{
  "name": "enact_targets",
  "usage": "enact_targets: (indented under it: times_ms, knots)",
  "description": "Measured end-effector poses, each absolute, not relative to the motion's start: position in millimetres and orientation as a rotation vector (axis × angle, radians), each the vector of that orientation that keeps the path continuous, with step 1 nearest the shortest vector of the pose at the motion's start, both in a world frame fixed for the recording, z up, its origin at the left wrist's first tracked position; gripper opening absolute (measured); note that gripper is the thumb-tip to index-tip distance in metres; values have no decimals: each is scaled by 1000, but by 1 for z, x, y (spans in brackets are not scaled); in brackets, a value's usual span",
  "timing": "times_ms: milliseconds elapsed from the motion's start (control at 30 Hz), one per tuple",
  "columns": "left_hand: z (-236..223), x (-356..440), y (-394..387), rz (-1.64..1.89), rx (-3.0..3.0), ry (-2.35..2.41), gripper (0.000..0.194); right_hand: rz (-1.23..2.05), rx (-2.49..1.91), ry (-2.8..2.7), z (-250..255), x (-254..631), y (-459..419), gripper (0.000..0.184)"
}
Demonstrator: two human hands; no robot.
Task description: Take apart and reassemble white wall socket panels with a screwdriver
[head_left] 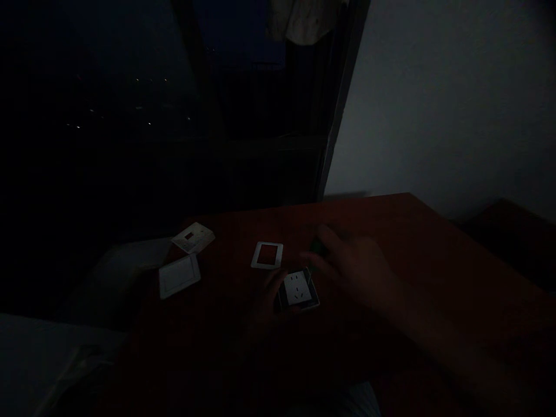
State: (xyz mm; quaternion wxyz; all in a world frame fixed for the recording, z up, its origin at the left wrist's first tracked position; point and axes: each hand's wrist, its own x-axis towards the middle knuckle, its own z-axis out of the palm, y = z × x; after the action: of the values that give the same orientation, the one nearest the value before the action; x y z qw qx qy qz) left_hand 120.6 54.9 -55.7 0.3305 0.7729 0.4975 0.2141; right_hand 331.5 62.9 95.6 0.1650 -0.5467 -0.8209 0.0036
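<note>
The scene is very dark. A white wall socket [297, 289] lies on a reddish-brown table [434, 243]. My left hand [268, 298] grips the socket's left edge with the fingers curled round it. My right hand [347, 260] is just right of the socket, fingers closed round a small dark green object [318, 247] that I cannot make out. A white square frame [267, 255] lies just beyond the socket.
Two more white plates lie at the table's left: a switch plate [179, 275] and a socket part [193, 237]. A pale cloth or bed [52, 353] is at the lower left. A dark window and a grey wall [456, 104] stand behind.
</note>
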Motion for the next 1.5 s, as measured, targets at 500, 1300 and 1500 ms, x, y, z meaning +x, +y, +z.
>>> enact_targets:
  times_ms: [500,1300,1500]
  knots:
    - [-57,120,55,543,2027,1318,74,60,-1503,-2303,95,339,63,39]
    - [-55,122,55,572,1993,1300,75,88,-1470,-2245,87,335,66,37]
    - [-60,120,56,583,2025,1283,74,380,-1177,-2265,91,339,61,44]
